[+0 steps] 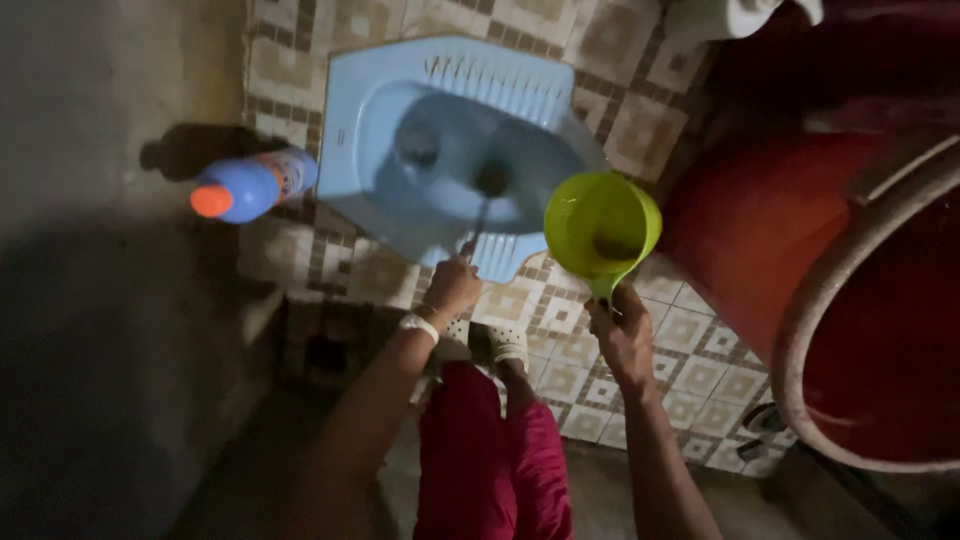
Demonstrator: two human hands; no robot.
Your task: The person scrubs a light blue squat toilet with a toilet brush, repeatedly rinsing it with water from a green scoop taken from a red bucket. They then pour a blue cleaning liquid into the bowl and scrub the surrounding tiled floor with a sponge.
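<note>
Patterned beige-and-brown floor tiles carried every object shown, with a bare grey wall along the floor's left edge. Nearest the viewer were red trouser legs and pale perforated sandals. Left hand, wearing a white wristband, was clenched around the thin dark handle of a toilet brush, whose long axis ran up and away from the hand; its dark head lay inside the light blue ceramic squat pan, near the drain. Right hand was clamped on the handle of a lime-green plastic scoop, held over the pan's right edge; whether it contained water could not be told. A blue plastic bottle with an orange cap stood by the pan's left edge. A large red barrel occupied the floor's right edge.
</note>
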